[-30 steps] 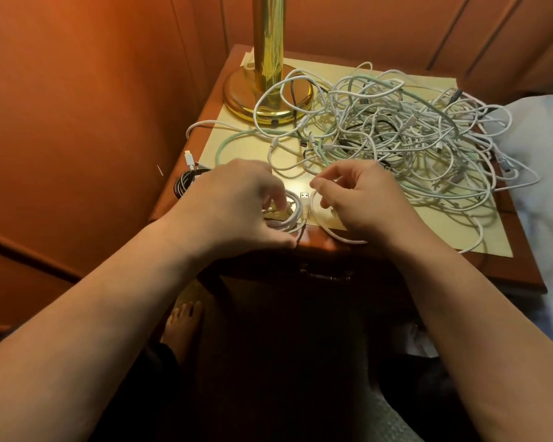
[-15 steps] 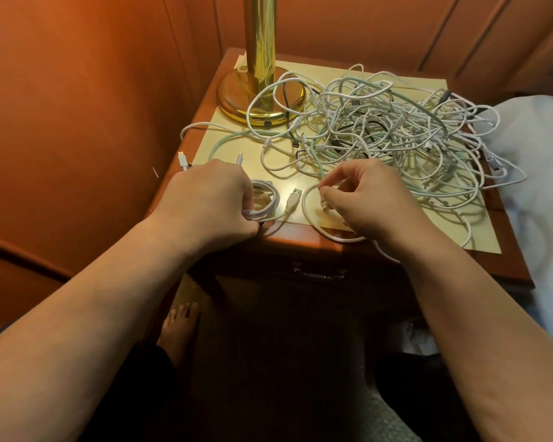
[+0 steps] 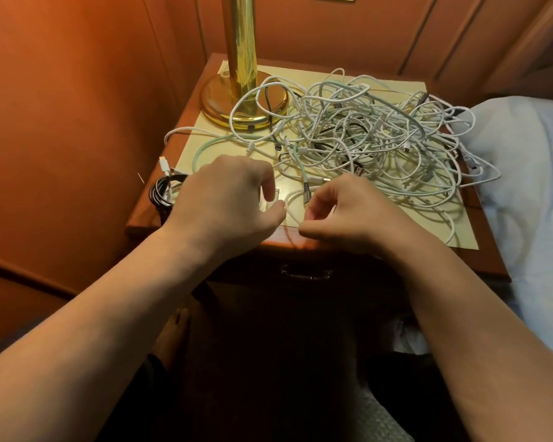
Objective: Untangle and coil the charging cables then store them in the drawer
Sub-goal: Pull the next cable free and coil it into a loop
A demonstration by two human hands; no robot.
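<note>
While the big tangle [image 3: 364, 148] sits untouched mid-bench, the left hand [image 3: 233, 199] now covers its small white coil [image 3: 270, 204], fingers curled on it. Right hand [image 3: 342, 215] pinches the loose white strand [image 3: 289, 202]. Coiling continues; drawer [image 3: 305, 274] is shut.

The wooden surface [image 3: 278, 239] carries a pale yellow mat [image 3: 460, 237] (under a brass lamp base [image 3: 217, 103]), tangled cables [image 3: 364, 138] and a black coil [image 3: 162, 193].

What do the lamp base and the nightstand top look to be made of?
Lamp base: polished metal, probably brass or brass-plated, judging by its mirror-like golden reflections. Nightstand: reddish wood or veneer with a smooth semi-gloss finish; the grain is too faint to tell which.
</note>
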